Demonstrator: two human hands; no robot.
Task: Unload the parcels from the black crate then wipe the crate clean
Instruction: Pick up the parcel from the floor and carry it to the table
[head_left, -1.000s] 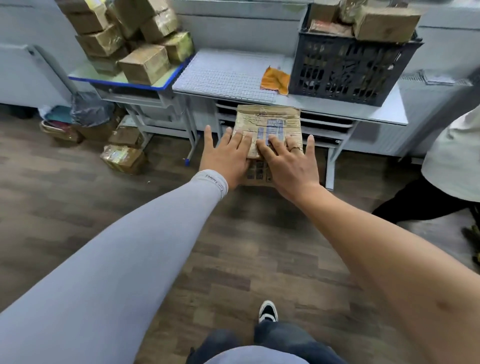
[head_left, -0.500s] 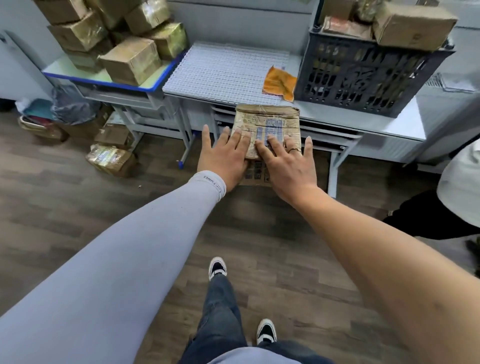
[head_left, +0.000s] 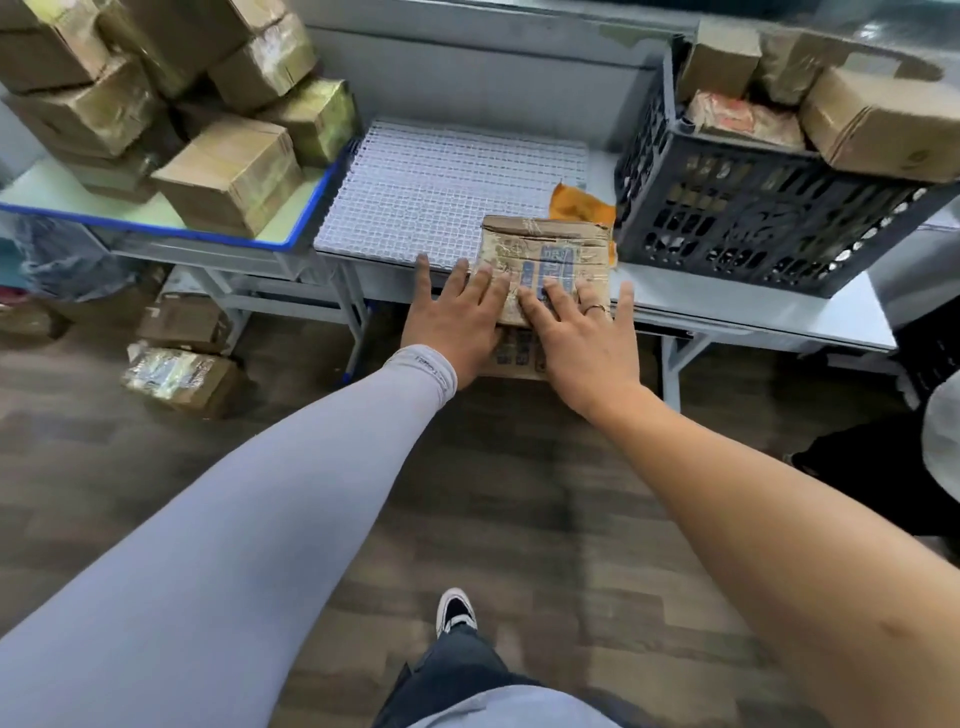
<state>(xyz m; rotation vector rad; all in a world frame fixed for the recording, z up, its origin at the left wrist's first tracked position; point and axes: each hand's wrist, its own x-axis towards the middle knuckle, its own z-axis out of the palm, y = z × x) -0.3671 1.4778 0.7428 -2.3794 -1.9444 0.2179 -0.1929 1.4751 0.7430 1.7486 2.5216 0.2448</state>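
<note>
At the near edge of the grey table (head_left: 779, 312), we are carrying a taped parcel (head_left: 545, 254), left hand (head_left: 454, 322) and right hand (head_left: 584, 338) flat against it, fingers spread. The black crate (head_left: 753, 208), far right, is still holding several parcels; wiping is waiting.

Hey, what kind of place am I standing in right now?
Probably a parcel sorting or mailroom area. Taped cardboard boxes are piled on a side table, a black crate on the grey table holds more parcels, and both hands rest on another parcel at the table's edge.
</note>
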